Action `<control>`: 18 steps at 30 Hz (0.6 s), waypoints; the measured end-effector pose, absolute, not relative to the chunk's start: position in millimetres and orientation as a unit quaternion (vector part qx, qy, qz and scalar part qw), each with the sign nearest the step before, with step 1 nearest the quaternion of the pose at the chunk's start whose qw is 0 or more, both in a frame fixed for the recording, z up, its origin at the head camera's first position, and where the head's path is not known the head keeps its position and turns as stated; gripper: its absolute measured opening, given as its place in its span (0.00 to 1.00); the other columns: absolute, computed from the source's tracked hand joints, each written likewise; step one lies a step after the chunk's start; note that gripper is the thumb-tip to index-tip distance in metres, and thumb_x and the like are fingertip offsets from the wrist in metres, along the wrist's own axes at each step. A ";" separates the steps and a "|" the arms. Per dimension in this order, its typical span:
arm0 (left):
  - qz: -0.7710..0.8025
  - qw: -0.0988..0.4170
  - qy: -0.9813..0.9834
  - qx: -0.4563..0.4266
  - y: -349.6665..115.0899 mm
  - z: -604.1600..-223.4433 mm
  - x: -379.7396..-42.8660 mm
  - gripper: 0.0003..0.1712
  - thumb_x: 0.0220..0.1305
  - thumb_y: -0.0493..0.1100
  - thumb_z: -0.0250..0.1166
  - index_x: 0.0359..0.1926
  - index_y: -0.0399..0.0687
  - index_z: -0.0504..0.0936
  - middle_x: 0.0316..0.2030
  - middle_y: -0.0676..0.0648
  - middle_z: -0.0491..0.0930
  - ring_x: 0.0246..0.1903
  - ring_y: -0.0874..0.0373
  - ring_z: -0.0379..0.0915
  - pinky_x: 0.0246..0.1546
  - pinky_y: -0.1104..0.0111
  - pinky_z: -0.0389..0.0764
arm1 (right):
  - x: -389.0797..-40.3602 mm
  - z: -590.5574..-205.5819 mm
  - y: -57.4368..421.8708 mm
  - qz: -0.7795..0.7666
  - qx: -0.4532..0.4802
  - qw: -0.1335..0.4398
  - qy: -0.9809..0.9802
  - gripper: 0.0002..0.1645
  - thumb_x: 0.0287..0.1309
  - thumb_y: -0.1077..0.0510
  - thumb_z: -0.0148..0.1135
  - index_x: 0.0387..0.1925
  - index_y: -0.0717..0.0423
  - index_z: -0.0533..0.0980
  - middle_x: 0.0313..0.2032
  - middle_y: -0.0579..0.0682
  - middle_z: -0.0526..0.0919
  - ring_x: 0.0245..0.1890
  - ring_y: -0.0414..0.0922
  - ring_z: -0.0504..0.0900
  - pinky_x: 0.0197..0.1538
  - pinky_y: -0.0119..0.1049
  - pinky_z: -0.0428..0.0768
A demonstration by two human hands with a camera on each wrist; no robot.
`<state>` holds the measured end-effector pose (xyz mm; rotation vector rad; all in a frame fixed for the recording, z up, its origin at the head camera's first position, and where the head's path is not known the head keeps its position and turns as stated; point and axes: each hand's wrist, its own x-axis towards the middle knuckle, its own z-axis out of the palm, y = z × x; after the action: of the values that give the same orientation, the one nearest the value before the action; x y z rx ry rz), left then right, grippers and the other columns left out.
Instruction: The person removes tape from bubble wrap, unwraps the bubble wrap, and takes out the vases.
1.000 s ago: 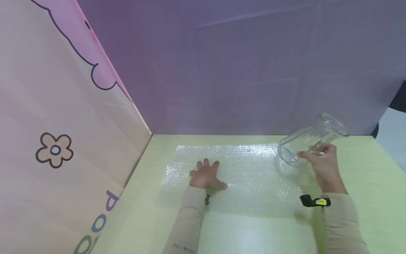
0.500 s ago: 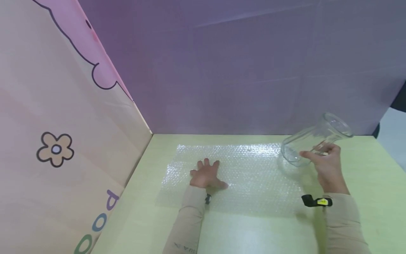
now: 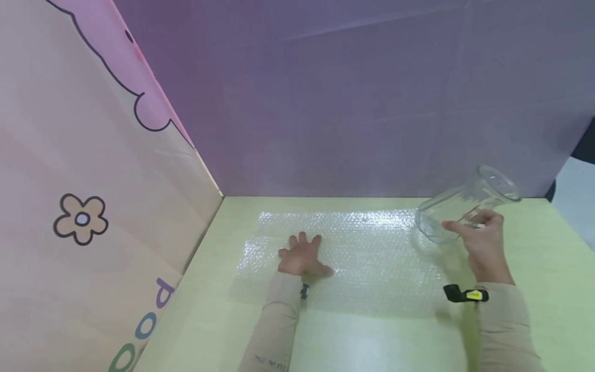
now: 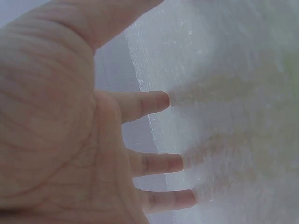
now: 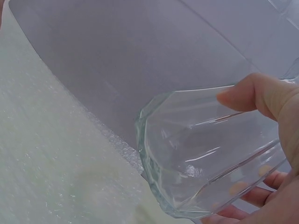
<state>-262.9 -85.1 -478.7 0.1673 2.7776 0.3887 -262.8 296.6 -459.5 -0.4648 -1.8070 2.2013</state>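
Note:
A sheet of clear bubble wrap [image 3: 372,268] lies flat across the middle of the table. My left hand [image 3: 301,257] rests on its left part, fingers spread and straight; in the left wrist view the fingertips [image 4: 175,162] touch the plastic. At the right, my right hand [image 3: 483,248] grips a clear glass vase [image 3: 455,209] around its side, thumb on the near face. The vase is tilted, its wide mouth toward the upper right and its base toward the sheet's right end. In the right wrist view the thick faceted base of the vase [image 5: 187,154] overlaps the wrap's edge.
The pale yellow-green table [image 3: 362,343] ends at a purple-grey backdrop [image 3: 344,113]. A pink panel [image 3: 116,170] with a printed flower stands along the left side. Something white and black [image 3: 578,191] shows beyond the table's right edge.
My right hand has moved slightly to the right with the tilted vase, whose base has shifted toward the right edge of the bubble wrap. My left hand has stayed in place.

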 end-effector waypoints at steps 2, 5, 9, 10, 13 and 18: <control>0.136 0.165 0.975 0.058 -85.2 -479.4 -263.0 0.62 0.47 0.71 0.76 0.79 0.60 0.59 0.77 0.32 0.54 0.72 0.30 0.54 0.56 0.28 0.69 | -262.7 -459.6 297.5 0.748 -0.167 0.122 -0.631 0.44 0.48 0.72 0.77 0.48 0.39 0.56 0.46 0.39 0.64 0.42 0.35 0.67 0.39 0.18 0.74; 0.136 0.165 0.975 0.058 -85.3 -480.2 -263.2 0.62 0.47 0.71 0.76 0.79 0.61 0.59 0.77 0.32 0.54 0.72 0.31 0.54 0.55 0.28 0.69 | -262.6 -459.8 298.6 0.731 -0.179 0.114 -0.649 0.44 0.48 0.69 0.78 0.49 0.38 0.55 0.47 0.38 0.61 0.43 0.35 0.67 0.41 0.19 0.73; 0.137 0.163 0.975 0.057 -85.4 -480.1 -263.3 0.62 0.47 0.71 0.76 0.79 0.61 0.59 0.77 0.32 0.55 0.72 0.31 0.54 0.55 0.29 0.70 | -263.1 -459.4 299.2 0.715 -0.189 0.110 -0.664 0.45 0.48 0.67 0.80 0.50 0.37 0.55 0.48 0.37 0.60 0.44 0.35 0.65 0.42 0.20 0.72; 0.137 0.163 0.975 0.057 -85.3 -479.9 -263.3 0.62 0.47 0.71 0.76 0.79 0.61 0.59 0.77 0.32 0.55 0.72 0.31 0.54 0.55 0.29 0.70 | -263.2 -459.2 299.2 0.716 -0.192 0.112 -0.662 0.45 0.47 0.67 0.80 0.50 0.37 0.55 0.48 0.37 0.60 0.44 0.35 0.65 0.41 0.20 0.72; 0.137 0.165 0.975 0.057 -85.2 -479.2 -263.0 0.62 0.47 0.71 0.76 0.79 0.61 0.59 0.77 0.32 0.55 0.72 0.31 0.54 0.55 0.29 0.70 | -263.0 -458.5 299.3 0.719 -0.196 0.117 -0.657 0.45 0.47 0.69 0.80 0.49 0.38 0.56 0.47 0.37 0.60 0.43 0.36 0.65 0.40 0.21 0.72; 0.137 0.166 0.975 0.057 -85.3 -479.3 -263.0 0.62 0.47 0.71 0.76 0.79 0.61 0.59 0.77 0.32 0.55 0.72 0.31 0.54 0.55 0.29 0.70 | -261.9 -457.7 299.9 0.721 -0.196 0.120 -0.654 0.45 0.46 0.69 0.79 0.49 0.38 0.56 0.46 0.38 0.59 0.43 0.36 0.64 0.39 0.21 0.72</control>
<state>-263.0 -85.3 -479.3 0.1635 2.7767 0.3900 -261.9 299.9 -457.7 -0.5733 -1.9107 2.1066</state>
